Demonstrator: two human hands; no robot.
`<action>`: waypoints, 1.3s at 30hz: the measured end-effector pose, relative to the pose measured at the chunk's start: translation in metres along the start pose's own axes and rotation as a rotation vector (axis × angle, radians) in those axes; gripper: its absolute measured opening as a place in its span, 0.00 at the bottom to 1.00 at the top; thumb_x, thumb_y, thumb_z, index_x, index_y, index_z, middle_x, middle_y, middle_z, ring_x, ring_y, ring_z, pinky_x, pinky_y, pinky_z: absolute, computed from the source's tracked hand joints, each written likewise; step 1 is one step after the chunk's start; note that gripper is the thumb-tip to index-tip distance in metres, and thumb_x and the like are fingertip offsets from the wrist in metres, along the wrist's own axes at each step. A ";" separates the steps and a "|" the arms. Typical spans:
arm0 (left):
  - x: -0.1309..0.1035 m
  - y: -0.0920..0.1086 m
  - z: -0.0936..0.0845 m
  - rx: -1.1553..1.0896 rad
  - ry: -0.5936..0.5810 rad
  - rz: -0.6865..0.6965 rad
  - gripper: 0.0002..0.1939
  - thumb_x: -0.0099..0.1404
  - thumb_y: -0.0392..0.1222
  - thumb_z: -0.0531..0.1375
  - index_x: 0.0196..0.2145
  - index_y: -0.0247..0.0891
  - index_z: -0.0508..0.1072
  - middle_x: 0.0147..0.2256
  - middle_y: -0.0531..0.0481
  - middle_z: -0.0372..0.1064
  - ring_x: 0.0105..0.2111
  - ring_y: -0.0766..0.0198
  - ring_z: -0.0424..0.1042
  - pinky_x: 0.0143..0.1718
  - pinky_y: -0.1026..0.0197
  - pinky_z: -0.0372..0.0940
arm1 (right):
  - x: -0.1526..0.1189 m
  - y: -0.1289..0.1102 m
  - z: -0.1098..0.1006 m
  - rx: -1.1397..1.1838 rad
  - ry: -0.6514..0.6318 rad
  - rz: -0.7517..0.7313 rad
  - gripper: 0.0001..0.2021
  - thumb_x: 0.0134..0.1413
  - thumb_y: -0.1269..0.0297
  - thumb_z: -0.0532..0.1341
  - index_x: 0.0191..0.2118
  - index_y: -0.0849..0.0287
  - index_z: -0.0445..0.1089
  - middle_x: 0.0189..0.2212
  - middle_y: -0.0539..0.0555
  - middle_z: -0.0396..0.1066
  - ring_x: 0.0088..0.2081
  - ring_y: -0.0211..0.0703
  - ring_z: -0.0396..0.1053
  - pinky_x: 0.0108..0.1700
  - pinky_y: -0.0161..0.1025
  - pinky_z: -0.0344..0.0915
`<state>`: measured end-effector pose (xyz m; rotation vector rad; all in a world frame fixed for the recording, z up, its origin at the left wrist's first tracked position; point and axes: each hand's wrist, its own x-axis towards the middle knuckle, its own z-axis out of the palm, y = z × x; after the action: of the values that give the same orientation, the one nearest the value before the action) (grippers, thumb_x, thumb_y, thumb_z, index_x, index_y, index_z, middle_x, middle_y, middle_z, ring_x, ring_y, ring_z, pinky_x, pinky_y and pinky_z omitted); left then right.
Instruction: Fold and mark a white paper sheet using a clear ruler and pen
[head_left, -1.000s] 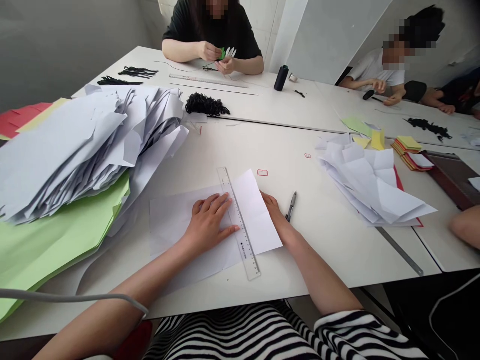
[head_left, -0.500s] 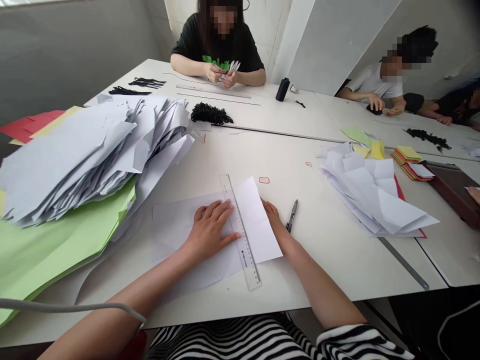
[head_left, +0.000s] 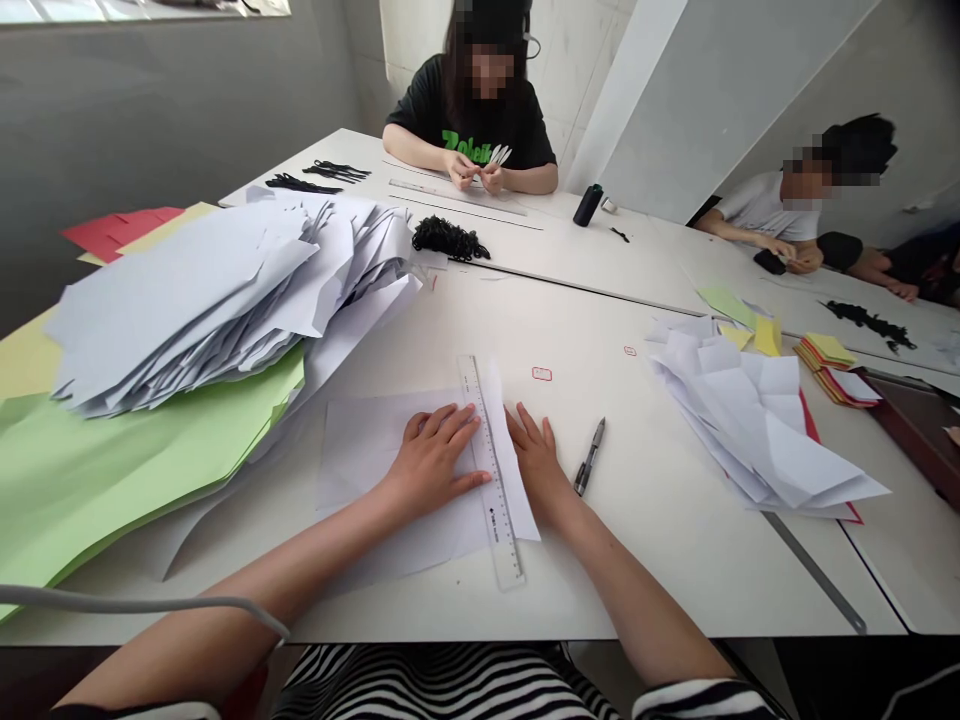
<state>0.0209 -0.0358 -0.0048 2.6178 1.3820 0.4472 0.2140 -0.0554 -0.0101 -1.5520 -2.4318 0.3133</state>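
Observation:
A sheet of white paper [head_left: 352,450] lies in front of me under a clear plastic ruler [head_left: 501,525]. My left hand [head_left: 427,455] rests on the sheet with its fingers spread, fingertips and thumb on the ruler's left side. Along the ruler's right edge, a strip of the sheet stands raised. My right hand [head_left: 541,468] is against the outer side of that strip, its fingers stretched out and partly behind the paper. Just right of this hand lies a pen [head_left: 590,457].
Stacked white sheets [head_left: 187,290] and green paper [head_left: 187,460] fill the left. Folded white papers [head_left: 765,410] and a metal ruler [head_left: 817,575] lie on the right. Black cord [head_left: 450,240] and a dark spool [head_left: 588,205] are farther back. Other people sit across the table.
My right hand has moved left toward the ruler, and the raised paper strip now shows a narrower face. My left hand stays on the ruler. The whole view has shifted slightly.

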 end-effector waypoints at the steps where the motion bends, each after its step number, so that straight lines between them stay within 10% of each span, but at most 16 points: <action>1: 0.000 0.000 0.000 -0.002 -0.001 -0.001 0.33 0.58 0.62 0.52 0.56 0.42 0.60 0.58 0.45 0.53 0.58 0.49 0.50 0.55 0.46 0.45 | 0.000 -0.002 0.000 -0.003 -0.004 0.002 0.25 0.58 0.69 0.46 0.61 0.53 0.48 0.63 0.52 0.42 0.64 0.51 0.31 0.59 0.64 0.35; 19: 0.003 0.000 -0.001 0.008 -0.014 0.030 0.24 0.57 0.47 0.54 0.52 0.42 0.64 0.55 0.44 0.58 0.57 0.48 0.51 0.53 0.44 0.47 | 0.004 -0.005 0.001 0.030 0.094 0.022 0.23 0.56 0.73 0.46 0.57 0.53 0.57 0.61 0.51 0.50 0.64 0.51 0.32 0.58 0.64 0.35; 39: 0.007 0.003 -0.005 0.064 -0.101 0.029 0.22 0.54 0.38 0.53 0.49 0.43 0.65 0.48 0.42 0.63 0.55 0.48 0.52 0.53 0.47 0.45 | -0.080 -0.035 -0.009 0.122 0.113 0.158 0.20 0.54 0.80 0.45 0.46 0.58 0.67 0.61 0.55 0.49 0.64 0.50 0.32 0.59 0.64 0.35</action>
<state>0.0251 -0.0315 0.0015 2.6735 1.3502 0.2743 0.2194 -0.1426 0.0022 -1.6639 -2.1682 0.3835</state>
